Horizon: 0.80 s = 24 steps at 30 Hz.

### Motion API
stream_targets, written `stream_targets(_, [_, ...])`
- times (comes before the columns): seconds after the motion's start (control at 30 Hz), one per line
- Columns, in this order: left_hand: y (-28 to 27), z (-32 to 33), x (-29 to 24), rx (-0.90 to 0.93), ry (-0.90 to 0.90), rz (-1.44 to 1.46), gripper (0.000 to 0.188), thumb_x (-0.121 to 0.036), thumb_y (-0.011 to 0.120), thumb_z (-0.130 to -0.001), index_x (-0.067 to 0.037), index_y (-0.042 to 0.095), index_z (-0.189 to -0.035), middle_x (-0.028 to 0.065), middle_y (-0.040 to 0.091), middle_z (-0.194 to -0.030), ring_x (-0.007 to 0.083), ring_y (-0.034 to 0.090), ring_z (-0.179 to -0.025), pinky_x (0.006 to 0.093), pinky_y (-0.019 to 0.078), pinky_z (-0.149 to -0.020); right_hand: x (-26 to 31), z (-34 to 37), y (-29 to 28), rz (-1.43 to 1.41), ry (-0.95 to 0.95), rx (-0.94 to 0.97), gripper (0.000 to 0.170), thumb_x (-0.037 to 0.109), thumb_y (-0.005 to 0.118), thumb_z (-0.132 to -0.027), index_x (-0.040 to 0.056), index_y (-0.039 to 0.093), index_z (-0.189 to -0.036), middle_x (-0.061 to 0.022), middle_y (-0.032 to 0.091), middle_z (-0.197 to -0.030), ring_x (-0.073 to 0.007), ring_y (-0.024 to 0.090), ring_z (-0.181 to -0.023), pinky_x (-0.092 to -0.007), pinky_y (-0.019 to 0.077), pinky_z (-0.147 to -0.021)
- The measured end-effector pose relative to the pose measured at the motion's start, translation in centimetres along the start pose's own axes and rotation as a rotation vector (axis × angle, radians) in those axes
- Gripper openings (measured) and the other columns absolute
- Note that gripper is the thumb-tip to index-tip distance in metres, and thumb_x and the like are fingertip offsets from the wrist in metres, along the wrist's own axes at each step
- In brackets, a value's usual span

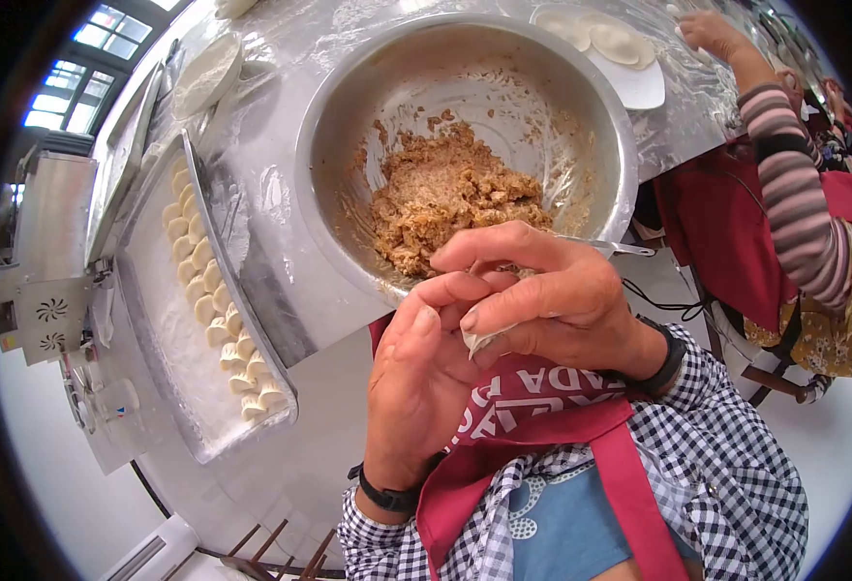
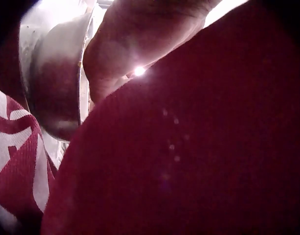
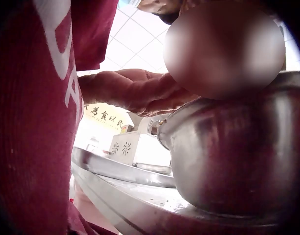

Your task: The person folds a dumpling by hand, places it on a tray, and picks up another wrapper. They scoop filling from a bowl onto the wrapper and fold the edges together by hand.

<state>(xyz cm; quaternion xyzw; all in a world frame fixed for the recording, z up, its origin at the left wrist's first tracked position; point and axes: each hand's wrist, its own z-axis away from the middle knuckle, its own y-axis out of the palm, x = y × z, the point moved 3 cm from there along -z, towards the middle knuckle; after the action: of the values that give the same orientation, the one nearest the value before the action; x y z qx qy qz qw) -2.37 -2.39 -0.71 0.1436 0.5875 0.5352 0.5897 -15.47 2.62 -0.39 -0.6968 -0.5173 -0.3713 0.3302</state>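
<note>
Both hands meet in front of the near rim of a large metal bowl [image 1: 600, 126]. Between them is a dumpling [image 1: 484, 341], mostly hidden; a pale flap of its dough shows under the right fingers. My right hand [image 1: 571, 300] pinches it from above with bent fingers. Palm up, my left hand [image 1: 416, 373] cups it from the other side, fingertips curled against it. Brown minced filling [image 1: 455, 189] lies in the bowl behind the hands. A metal utensil handle [image 1: 615, 247] sticks out over the rim beyond the right hand.
On the left, a floured metal tray [image 1: 169, 358] holds rows of folded dumplings [image 1: 208, 271]. A white plate [image 1: 639, 87] with round wrappers [image 1: 620, 44] is at back right. Another person's striped sleeve [image 1: 794, 194] reaches over the table there. A floury dish [image 1: 208, 77] stands back left.
</note>
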Motion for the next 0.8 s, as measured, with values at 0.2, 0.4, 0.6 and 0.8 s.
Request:
stream_targets(0.2, [0.4,-0.2,0.0,-0.083,0.007,-0.033,0.044,-0.028,0.033,-0.094,0.005,0.038,-0.122,0.0175,0.044,-0.124,0.0255,0.050,-0.110,0.0407,0.0440,-0.091,0.2,0.0,0.1,0.045,0.013,0.027,0.018,0.008,0.072,-0.069,0.0033,0.066,-0.085,-0.0190,0.054,-0.114,-0.0256,0.057,-0.099,-0.0327,0.0491,-0.080])
stream_targets(0.4, [0.3,-0.4,0.0,0.034,-0.011,0.051,0.038,-0.022,0.036,-0.094,0.004,0.040,-0.121,0.0153,0.045,-0.124,0.0207,0.047,-0.112,0.0344,0.0403,-0.091,-0.2,-0.1,0.2,-0.006,-0.053,0.018,0.022,0.008,0.072,-0.069,0.0027,0.065,-0.088,-0.0197,0.054,-0.114,-0.0259,0.057,-0.097,-0.0331,0.0486,-0.079])
stream_targets(0.6, [-0.4,-0.5,0.2,-0.063,0.002,-0.012,0.039,-0.022,0.037,-0.093,0.002,0.036,-0.124,0.0162,0.047,-0.120,0.0274,0.052,-0.108,0.0432,0.0462,-0.089,-0.2,-0.6,0.1,0.019,-0.135,0.006,0.024,0.008,0.072,-0.068,0.0000,0.063,-0.089,-0.0195,0.055,-0.112,-0.0265,0.057,-0.097,-0.0344,0.0479,-0.079])
stream_targets(0.8, [-0.4,-0.6,0.3,-0.015,0.021,0.108,0.036,-0.019,0.038,-0.093,0.000,0.037,-0.123,0.0167,0.046,-0.122,0.0285,0.051,-0.109,0.0439,0.0455,-0.089,0.5,-1.1,0.5,0.150,-0.181,-0.032,0.021,0.013,0.070,-0.071,0.0010,0.063,-0.087,-0.0181,0.059,-0.107,-0.0297,0.057,-0.098,-0.0368,0.0461,-0.080])
